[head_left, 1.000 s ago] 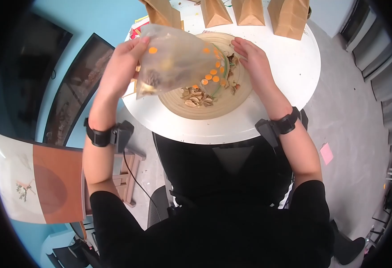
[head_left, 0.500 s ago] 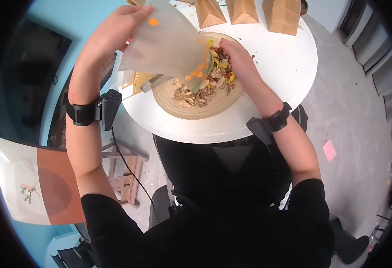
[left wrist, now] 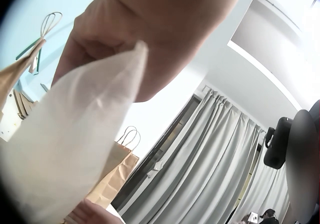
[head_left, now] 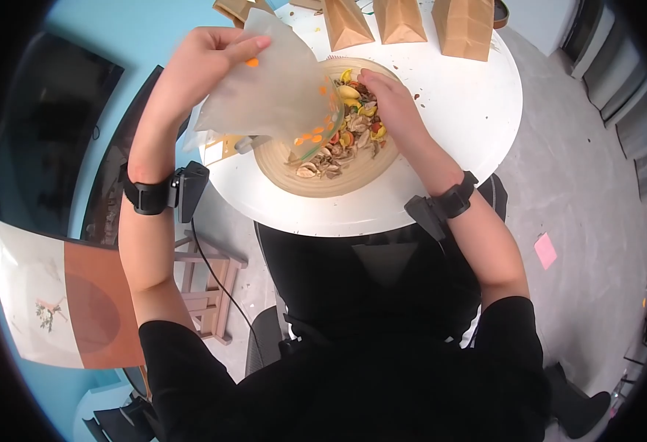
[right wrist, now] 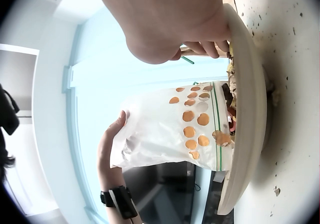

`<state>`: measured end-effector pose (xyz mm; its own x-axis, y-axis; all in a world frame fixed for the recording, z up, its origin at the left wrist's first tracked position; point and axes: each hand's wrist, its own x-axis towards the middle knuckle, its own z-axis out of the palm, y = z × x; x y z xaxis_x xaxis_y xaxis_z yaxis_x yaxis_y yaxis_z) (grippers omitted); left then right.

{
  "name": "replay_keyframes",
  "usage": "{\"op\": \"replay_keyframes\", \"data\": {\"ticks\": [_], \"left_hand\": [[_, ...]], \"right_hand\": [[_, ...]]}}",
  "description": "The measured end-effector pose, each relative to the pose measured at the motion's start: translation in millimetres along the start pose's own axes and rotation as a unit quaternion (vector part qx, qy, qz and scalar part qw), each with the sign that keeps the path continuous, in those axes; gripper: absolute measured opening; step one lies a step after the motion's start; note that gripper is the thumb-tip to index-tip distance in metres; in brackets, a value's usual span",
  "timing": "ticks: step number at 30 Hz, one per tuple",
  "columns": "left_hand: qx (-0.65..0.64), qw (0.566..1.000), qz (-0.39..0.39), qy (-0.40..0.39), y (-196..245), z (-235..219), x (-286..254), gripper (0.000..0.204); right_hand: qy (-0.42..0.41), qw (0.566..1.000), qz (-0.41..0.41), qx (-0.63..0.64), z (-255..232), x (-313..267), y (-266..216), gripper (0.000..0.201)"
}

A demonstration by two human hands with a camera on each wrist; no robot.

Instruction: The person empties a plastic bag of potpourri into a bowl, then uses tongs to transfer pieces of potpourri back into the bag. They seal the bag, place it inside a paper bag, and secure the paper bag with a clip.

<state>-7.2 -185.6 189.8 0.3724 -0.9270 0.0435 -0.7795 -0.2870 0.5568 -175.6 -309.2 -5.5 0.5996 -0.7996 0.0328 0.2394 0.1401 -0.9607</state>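
Note:
My left hand pinches the upper end of a frosted zip bag with orange dots, tipped mouth-down over a round beige plate. Dried petals and flower pieces, tan, yellow and red, lie heaped on the plate. In the right wrist view the green-lined mouth of the bag is right at the heap by the rim of the plate. My right hand is at the plate's right side with extended fingers close beside the heap, holding nothing.
Several brown paper bags stand along the back of the white round table. Small crumbs lie on the tabletop right of the plate. A card with a yellow edge and a grey-handled object are at the plate's left.
My left hand has raised the bag's closed end, and its contents have poured out into a larger, more colourful heap. Lately the hand has dropped slightly. My right hand has shifted a little leftward.

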Motion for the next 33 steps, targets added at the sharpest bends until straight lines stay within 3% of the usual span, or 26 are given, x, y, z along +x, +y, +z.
{"op": "replay_keyframes", "data": {"ticks": [5, 8, 11, 14, 15, 18, 23, 26, 29, 33], "left_hand": [[-0.046, 0.996, 0.056, 0.058, -17, -15, -1, 0.033], [-0.088, 0.986, 0.085, 0.112, -16, -26, -12, 0.032], [-0.089, 0.974, 0.108, 0.177, -22, -40, -23, 0.033], [-0.155, 0.953, 0.132, 0.223, -31, -41, -36, 0.032], [-0.221, 0.942, 0.152, 0.199, -36, -40, -40, 0.032], [-0.252, 0.922, 0.142, 0.256, -54, -32, -44, 0.033], [-0.296, 0.907, 0.14, 0.265, -79, -15, -47, 0.034], [-0.343, 0.895, 0.138, 0.249, -89, -10, -51, 0.036], [-0.388, 0.885, 0.132, 0.222, -95, -10, -54, 0.037], [-0.41, 0.874, 0.127, 0.23, -107, -10, -60, 0.04]], "right_hand": [[0.025, 0.998, -0.024, -0.053, 1, 2, 3, 0.046], [0.085, 0.982, -0.157, -0.067, 2, 8, 20, 0.035], [0.103, 0.971, -0.21, -0.039, 5, 1, 14, 0.032], [0.057, 0.976, -0.21, -0.03, 16, -12, -6, 0.029], [0.032, 0.979, -0.201, -0.004, 22, -15, -12, 0.029], [-0.045, 0.983, -0.167, 0.053, 30, -18, -19, 0.029], [-0.153, 0.98, -0.097, 0.082, 35, -24, -24, 0.03], [-0.214, 0.972, -0.074, -0.065, 35, -21, -19, 0.033], [-0.244, 0.953, -0.118, -0.138, 38, -15, -8, 0.031], [-0.175, 0.97, -0.078, -0.152, 36, -14, -7, 0.028]]}}
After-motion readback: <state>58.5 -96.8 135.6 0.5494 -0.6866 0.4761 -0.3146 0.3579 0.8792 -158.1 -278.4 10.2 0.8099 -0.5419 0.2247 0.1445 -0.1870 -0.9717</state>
